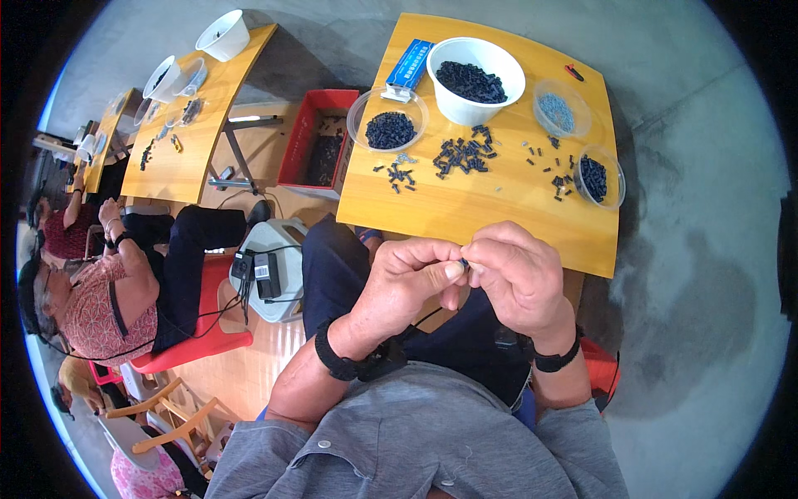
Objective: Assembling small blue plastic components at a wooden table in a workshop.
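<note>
Over my lap, just off the table's near edge, both hands meet at the fingertips around a tiny dark piece (464, 264), mostly hidden by the fingers. My left hand (411, 279) pinches it between thumb and forefinger. From the other side my right hand (517, 279) closes on it too. Beyond them on the yellow table (499, 214) lies a loose pile of small black cylindrical parts (463, 155). More black parts fill a clear round tub (356, 119) at left, a white bucket (460, 110) behind, and a clear tub (618, 190) at right.
A clear tub (585, 122) holds small light-blue pieces. A blue box (410, 66) and a small red-and-black tool (573, 72) lie toward the back. Left of the table are a red box (309, 125) and a white stool (278, 308) with black devices. Other people sit further left.
</note>
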Motion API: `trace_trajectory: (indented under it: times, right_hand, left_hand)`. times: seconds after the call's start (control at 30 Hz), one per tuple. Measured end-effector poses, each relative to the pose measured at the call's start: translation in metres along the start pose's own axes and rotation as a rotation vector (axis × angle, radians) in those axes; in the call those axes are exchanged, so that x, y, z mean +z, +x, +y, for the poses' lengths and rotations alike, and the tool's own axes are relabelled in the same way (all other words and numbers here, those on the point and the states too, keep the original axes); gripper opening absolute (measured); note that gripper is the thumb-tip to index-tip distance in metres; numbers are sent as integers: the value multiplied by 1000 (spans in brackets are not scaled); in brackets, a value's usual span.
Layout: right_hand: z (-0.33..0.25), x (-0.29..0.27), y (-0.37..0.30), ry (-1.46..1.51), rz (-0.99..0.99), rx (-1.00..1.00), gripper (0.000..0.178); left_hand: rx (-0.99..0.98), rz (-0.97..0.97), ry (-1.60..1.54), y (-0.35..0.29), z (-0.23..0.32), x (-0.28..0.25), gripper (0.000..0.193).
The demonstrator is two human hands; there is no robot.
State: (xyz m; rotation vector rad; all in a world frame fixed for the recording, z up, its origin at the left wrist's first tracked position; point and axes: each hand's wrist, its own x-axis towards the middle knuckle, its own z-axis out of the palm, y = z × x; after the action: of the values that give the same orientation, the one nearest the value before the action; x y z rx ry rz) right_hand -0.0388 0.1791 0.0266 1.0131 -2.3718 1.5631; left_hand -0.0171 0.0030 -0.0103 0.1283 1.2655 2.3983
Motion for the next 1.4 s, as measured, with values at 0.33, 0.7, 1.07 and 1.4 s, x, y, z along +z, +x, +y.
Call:
trace_trajectory:
  times: [0.33,0.7,1.07,1.4]
  right_hand:
    - [11,8,-14,-20,130,-22,13]
    - [3,-1,-12,39,15,-39,12]
    - [1,0,-25,575,168,496,28]
    - [14,4,-25,1266,-244,841,62]
  left_hand:
    - [-65,87,25,1,-1,12,12]
    - [-84,22,194,-4,7,11,13]
    - [-71,44,192,-9,11,16,8]
    - [113,-37,262,-3,6,16,7]
